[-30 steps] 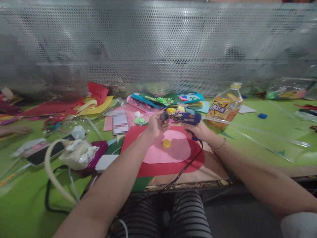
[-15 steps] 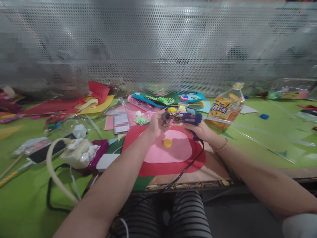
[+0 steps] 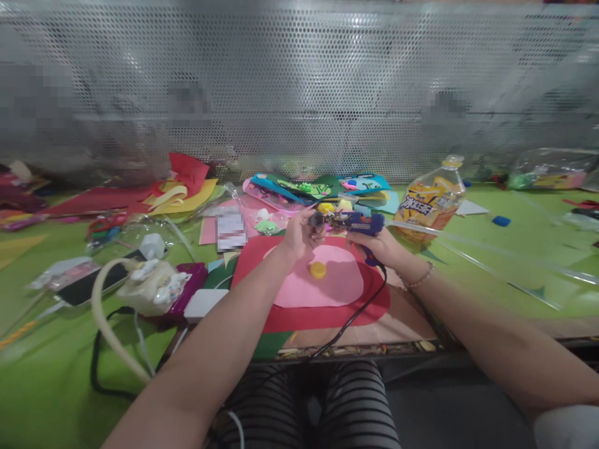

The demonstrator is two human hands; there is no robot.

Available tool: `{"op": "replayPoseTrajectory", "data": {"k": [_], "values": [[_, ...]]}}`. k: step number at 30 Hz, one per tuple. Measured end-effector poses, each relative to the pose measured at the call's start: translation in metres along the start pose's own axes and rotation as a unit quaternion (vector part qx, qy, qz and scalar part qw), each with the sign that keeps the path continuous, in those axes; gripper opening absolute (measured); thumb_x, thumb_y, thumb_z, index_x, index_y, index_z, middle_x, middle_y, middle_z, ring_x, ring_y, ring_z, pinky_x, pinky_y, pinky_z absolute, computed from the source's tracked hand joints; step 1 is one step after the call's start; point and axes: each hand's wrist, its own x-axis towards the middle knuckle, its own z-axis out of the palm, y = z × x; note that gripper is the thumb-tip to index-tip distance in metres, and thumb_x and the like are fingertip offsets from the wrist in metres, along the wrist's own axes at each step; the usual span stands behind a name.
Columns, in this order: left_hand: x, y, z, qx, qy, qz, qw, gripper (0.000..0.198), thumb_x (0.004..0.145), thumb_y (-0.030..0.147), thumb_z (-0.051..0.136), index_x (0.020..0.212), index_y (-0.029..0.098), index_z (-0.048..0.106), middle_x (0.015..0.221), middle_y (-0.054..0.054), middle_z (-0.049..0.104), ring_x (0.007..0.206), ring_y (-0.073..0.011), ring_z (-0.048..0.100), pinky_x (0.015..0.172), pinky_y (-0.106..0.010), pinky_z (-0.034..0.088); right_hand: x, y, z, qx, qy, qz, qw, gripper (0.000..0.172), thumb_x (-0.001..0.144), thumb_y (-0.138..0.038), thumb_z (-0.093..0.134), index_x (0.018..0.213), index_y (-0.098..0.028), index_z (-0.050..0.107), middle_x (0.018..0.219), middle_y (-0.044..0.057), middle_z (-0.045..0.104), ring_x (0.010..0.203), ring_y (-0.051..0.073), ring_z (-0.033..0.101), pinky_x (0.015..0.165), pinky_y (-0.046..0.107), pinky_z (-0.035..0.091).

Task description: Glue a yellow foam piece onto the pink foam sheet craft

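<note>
My right hand (image 3: 380,245) is closed round a blue glue gun (image 3: 361,222) whose black cord runs down off the table edge. The gun's nozzle points left at a small dark round piece (image 3: 317,219) pinched in the fingers of my left hand (image 3: 298,236). Both hands hover above a pink oval sheet (image 3: 327,287) that lies on a red sheet (image 3: 322,315). A yellow bottle cap (image 3: 318,269) rests on the pink sheet just below my left hand.
An orange drink bottle (image 3: 428,202) lies right of the hands. Coloured paper scraps (image 3: 318,187) pile behind them. A white bag with strap (image 3: 150,287), a phone (image 3: 79,284) and a blue cap (image 3: 500,220) sit on the green table (image 3: 491,268). A perforated metal screen stands behind.
Both hands with the glue gun and the dark piece have stayed almost in place; the view has shifted slightly.
</note>
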Motion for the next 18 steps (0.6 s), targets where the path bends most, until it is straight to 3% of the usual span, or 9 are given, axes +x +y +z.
{"op": "replayPoseTrajectory", "data": {"k": [11, 18], "values": [[0.0005, -0.0003, -0.0007, -0.005, 0.001, 0.000, 1.000, 0.020, 0.069, 0.029, 0.047, 0.054, 0.016, 0.043, 0.046, 0.001, 0.039, 0.039, -0.0067, 0.032, 0.039, -0.020, 0.025, 0.0009, 0.0024, -0.0005, -0.021, -0.005, -0.002, 1.000, 0.026, 0.073, -0.040, 0.056, 0.063, -0.015, 0.055, 0.043, -0.005, 0.044, 0.036, 0.007, 0.039, 0.038, 0.022, 0.032], [-0.0015, 0.0003, 0.0031, -0.006, 0.035, 0.012, 0.999, 0.016, 0.068, 0.028, 0.047, 0.059, 0.015, 0.047, 0.047, 0.001, 0.041, 0.037, -0.0057, 0.031, 0.038, -0.020, 0.025, -0.0006, 0.0065, -0.0006, -0.051, -0.032, 0.009, 0.998, 0.029, 0.076, -0.041, 0.054, 0.064, -0.015, 0.057, 0.040, -0.004, 0.044, 0.038, 0.008, 0.041, 0.040, 0.022, 0.032]]}}
